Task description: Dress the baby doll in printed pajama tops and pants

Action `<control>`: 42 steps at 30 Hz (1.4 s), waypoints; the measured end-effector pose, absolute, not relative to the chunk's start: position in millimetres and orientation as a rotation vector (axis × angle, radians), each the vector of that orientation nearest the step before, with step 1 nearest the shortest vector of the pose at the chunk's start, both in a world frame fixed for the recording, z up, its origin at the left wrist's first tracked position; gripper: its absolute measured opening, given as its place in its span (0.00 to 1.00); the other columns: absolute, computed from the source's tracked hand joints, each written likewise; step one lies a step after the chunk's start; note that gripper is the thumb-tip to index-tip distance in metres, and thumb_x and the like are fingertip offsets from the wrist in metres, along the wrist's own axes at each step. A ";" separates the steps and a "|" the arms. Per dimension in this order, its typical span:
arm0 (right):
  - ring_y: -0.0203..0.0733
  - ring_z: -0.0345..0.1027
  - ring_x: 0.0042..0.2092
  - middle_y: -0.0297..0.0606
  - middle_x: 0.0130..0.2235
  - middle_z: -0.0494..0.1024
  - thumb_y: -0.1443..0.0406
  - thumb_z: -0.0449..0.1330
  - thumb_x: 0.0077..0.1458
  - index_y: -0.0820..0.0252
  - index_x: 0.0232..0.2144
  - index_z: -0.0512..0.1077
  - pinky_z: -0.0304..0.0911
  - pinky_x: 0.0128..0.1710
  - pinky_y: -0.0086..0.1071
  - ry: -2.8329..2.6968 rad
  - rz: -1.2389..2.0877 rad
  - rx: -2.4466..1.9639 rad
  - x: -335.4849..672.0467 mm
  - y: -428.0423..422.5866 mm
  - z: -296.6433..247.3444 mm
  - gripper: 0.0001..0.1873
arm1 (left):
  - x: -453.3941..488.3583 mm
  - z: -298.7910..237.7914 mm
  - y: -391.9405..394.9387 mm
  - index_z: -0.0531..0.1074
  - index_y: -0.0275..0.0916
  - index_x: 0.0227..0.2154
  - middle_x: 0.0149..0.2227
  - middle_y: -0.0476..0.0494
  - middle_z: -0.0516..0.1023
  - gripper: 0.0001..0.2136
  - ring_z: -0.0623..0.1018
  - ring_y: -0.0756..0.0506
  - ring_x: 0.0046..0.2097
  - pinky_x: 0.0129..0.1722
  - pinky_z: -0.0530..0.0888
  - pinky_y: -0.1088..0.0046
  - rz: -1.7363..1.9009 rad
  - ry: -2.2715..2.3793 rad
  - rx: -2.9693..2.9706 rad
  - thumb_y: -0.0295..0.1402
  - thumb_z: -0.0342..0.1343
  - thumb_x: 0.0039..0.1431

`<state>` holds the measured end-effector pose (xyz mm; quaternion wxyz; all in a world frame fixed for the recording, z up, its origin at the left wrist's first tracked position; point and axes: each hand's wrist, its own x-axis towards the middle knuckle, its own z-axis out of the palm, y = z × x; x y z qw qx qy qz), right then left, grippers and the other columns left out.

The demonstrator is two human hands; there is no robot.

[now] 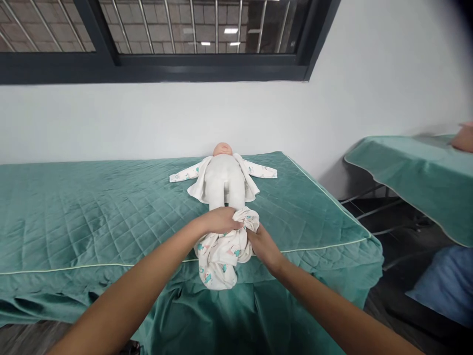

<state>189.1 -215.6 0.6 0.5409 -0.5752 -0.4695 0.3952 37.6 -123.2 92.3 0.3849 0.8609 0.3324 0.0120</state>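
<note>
Left hand [221, 220] and right hand [263, 246] grip a printed baby garment [221, 251], bunched at six o'clock from the baby doll [223, 172]; it seems light, soft and limp, best held by the gathered edge [247, 216].

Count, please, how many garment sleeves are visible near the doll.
2: one sleeve at picture left of the doll, another sleeve at picture right. The bunched cloth may hide more.

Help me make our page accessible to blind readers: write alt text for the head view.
A person's left hand and right hand hold a bunched patterned garment at the legs of a doll. The doll lies on a green quilted cover in an open patterned top, its sleeves spread wide, below a barred window.
</note>
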 end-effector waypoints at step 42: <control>0.44 0.64 0.38 0.33 0.34 0.73 0.58 0.54 0.60 0.54 0.33 0.65 0.59 0.40 0.36 -1.257 0.521 -1.324 239.3 -79.7 25.6 0.07 | 44.3 94.3 -47.9 0.75 0.41 0.42 0.36 0.49 0.79 0.19 0.78 0.45 0.36 0.35 0.70 0.72 0.840 0.886 1.315 0.38 0.69 0.47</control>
